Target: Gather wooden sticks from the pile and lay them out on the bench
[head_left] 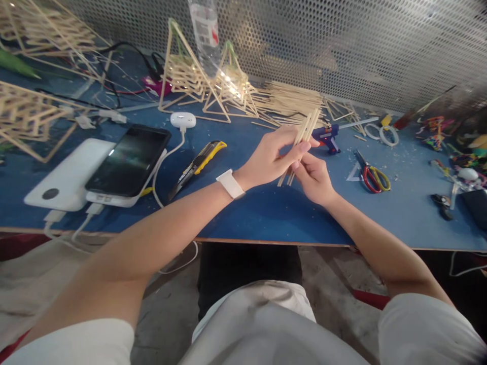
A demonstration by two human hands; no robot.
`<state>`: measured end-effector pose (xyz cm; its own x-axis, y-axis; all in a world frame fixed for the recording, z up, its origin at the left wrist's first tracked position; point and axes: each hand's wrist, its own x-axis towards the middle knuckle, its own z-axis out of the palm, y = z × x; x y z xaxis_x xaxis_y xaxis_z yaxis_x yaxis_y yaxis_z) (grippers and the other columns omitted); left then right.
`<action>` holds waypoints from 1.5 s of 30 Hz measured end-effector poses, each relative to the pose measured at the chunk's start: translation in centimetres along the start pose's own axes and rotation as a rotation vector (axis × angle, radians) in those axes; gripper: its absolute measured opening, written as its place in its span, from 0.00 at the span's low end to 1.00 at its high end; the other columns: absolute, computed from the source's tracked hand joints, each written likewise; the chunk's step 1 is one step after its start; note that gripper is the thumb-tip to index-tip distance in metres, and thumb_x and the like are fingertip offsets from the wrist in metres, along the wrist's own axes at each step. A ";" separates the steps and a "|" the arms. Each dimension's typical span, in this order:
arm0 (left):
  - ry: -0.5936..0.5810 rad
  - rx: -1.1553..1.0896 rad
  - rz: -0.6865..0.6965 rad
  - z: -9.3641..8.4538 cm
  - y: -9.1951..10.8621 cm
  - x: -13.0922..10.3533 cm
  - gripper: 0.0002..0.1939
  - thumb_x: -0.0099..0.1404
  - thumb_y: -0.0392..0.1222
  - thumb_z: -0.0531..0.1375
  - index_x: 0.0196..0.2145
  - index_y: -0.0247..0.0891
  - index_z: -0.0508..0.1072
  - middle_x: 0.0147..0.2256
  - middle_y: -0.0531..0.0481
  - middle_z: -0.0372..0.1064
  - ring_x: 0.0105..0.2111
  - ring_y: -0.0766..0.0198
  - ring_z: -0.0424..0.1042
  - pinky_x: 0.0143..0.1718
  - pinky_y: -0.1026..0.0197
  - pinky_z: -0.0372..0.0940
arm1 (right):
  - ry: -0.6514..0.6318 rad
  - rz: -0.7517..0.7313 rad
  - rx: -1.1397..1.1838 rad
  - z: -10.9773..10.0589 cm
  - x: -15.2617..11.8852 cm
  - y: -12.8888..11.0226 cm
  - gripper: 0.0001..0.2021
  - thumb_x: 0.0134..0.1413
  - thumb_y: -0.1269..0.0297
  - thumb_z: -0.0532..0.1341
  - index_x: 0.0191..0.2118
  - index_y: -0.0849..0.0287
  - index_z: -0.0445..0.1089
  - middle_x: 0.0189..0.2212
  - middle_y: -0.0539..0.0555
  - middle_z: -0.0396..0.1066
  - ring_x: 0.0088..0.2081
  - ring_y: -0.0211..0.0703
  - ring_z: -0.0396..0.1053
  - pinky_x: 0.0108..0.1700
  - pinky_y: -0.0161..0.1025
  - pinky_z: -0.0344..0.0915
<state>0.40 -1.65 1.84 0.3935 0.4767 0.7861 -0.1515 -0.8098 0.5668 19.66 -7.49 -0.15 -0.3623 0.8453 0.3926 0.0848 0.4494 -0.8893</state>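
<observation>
Both my hands meet over the blue table, holding a small bundle of thin wooden sticks tilted up to the right. My left hand, with a white wristband, wraps the bundle's middle. My right hand pinches the lower ends of the same sticks from below. A blue hot glue gun lies just behind the hands.
A loose stick pile and stick pyramids stand at the back near a plastic bottle. A phone on a white power bank and a yellow utility knife lie left. Scissors lie right.
</observation>
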 end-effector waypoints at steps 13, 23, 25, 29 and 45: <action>-0.020 0.026 -0.057 -0.1 0.0 0.0 0.25 0.85 0.66 0.58 0.54 0.46 0.87 0.54 0.43 0.87 0.60 0.51 0.83 0.65 0.43 0.76 | 0.039 -0.010 -0.222 -0.7 -0.1 -0.7 0.21 0.80 0.44 0.64 0.44 0.58 0.80 0.34 0.52 0.74 0.33 0.37 0.65 0.36 0.37 0.66; -0.047 0.037 0.007 -0.3 -0.5 -0.1 0.23 0.82 0.68 0.62 0.54 0.51 0.89 0.53 0.45 0.87 0.58 0.50 0.84 0.65 0.41 0.75 | 0.026 -0.015 -0.232 -0.7 -0.6 -0.2 0.19 0.80 0.45 0.65 0.50 0.57 0.84 0.34 0.51 0.76 0.32 0.36 0.66 0.32 0.35 0.65; -0.043 0.049 0.020 -0.3 -0.5 -0.1 0.23 0.82 0.68 0.62 0.54 0.52 0.89 0.53 0.45 0.87 0.57 0.50 0.84 0.65 0.41 0.75 | 0.018 -0.039 -0.252 -0.7 -0.6 -0.2 0.18 0.80 0.46 0.65 0.50 0.57 0.84 0.33 0.51 0.76 0.31 0.35 0.64 0.31 0.35 0.64; -0.046 0.063 0.026 -0.2 -0.3 -0.2 0.25 0.82 0.69 0.61 0.54 0.53 0.89 0.53 0.46 0.87 0.56 0.51 0.84 0.63 0.41 0.74 | 0.026 -0.072 -0.284 -0.5 -0.6 -0.4 0.18 0.80 0.48 0.65 0.47 0.58 0.82 0.27 0.49 0.71 0.27 0.34 0.60 0.28 0.35 0.61; -0.045 0.083 0.064 -0.5 0.5 0.1 0.28 0.82 0.71 0.58 0.52 0.51 0.89 0.50 0.44 0.87 0.51 0.51 0.83 0.61 0.40 0.76 | -0.083 -0.038 -0.188 -0.9 -0.2 -1.3 0.18 0.81 0.48 0.64 0.47 0.59 0.82 0.34 0.52 0.78 0.32 0.36 0.69 0.35 0.36 0.70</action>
<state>-0.10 -1.86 2.37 0.4259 0.4083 0.8074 -0.1032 -0.8646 0.4917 20.40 -8.00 1.16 -0.4430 0.8037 0.3973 0.2383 0.5327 -0.8120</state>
